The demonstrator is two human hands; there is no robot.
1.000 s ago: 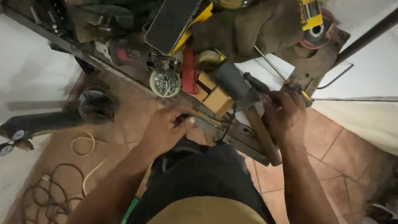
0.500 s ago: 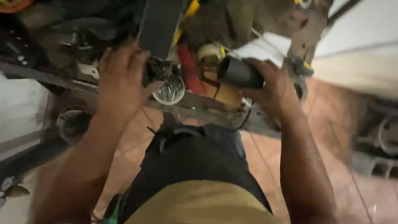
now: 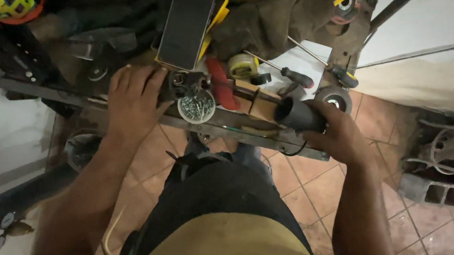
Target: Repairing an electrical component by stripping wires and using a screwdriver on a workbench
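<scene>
Head view — cluttered workbench [image 3: 97, 100] over terracotta floor tiles [image 3: 388, 222].

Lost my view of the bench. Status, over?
Right hand gripping black tool handle. Left hand flat on bench by screw tub. Phone beyond, clear.

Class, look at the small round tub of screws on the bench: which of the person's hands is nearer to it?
Left. The left hand lies just beside the tub of screws; the right hand grips a black tool handle farther off.
</scene>
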